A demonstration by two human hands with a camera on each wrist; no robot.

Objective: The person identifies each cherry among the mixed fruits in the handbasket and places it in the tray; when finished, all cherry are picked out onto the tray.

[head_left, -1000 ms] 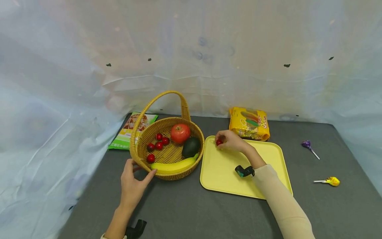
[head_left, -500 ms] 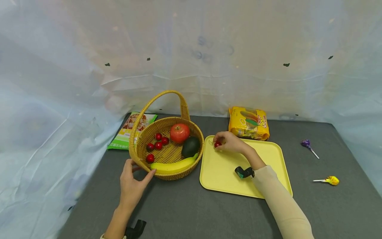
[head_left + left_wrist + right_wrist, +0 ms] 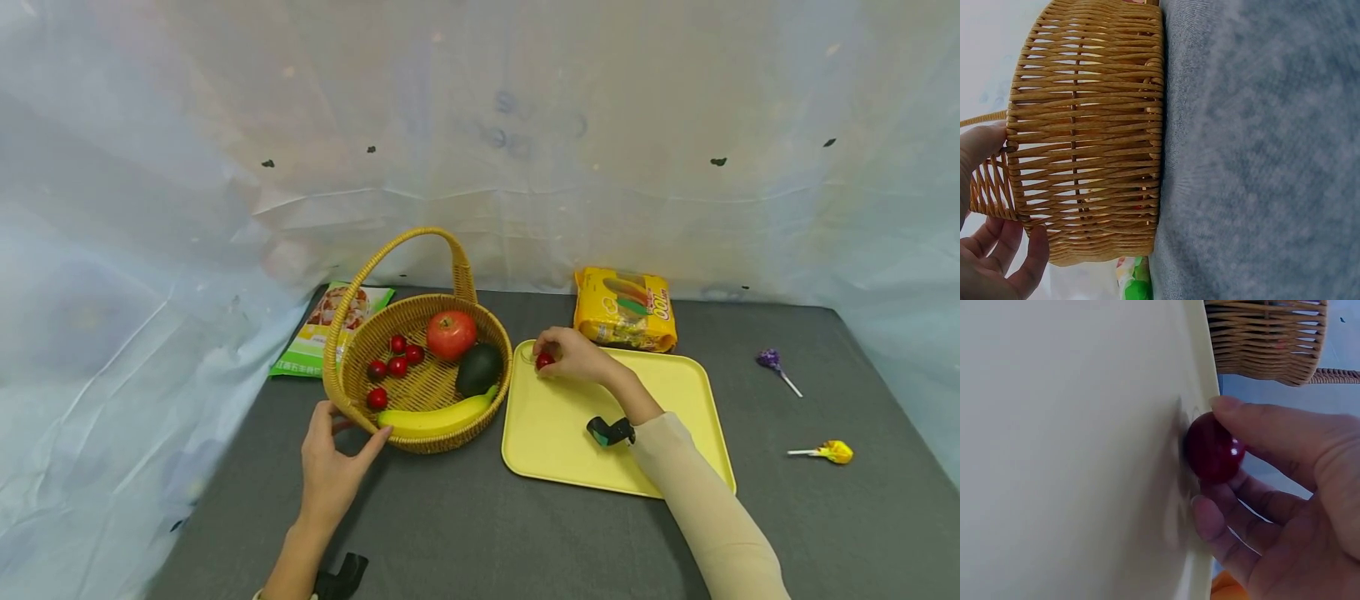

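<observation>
A red cherry (image 3: 544,361) sits pinched in the curled fingers of the right hand (image 3: 577,357), touching the yellow tray (image 3: 570,433) at its ten o'clock corner. At nine o'clock from the tray stands a wicker basket (image 3: 352,398); the left hand (image 3: 330,462) grips its rim at seven o'clock, thumb and fingers curled round it, on the grey counter (image 3: 465,533).

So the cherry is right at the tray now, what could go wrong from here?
1. The cherry is round and sits at the raised corner rim of the yellow tray; let go carelessly, it may roll across the flat tray or over the rim.
2. The right hand pinches it with the fingertips only, so it could slip.
3. The left hand grips the basket at its rim; a tug might tip the fruit.
</observation>
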